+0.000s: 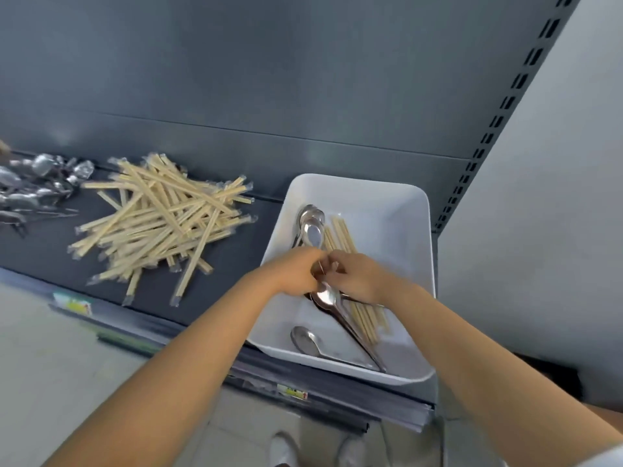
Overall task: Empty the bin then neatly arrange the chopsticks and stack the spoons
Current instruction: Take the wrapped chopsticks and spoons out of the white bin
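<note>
With the left hand (296, 271) and right hand (360, 278) curling their fingers on spoons (326, 298) in the bin (414, 230), chopsticks (367, 318) crossing beneath the fingers may snag and scatter when lifted.

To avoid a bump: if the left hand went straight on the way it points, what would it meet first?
The left hand would likely meet the right hand first; they seem to touch over the white plastic bin, though depth is unclear.

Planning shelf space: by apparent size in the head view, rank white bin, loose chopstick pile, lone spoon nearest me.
Largest: white bin or chopstick pile, too close to rank; the bin sits nearer the camera.
Smallest: lone spoon.
</note>
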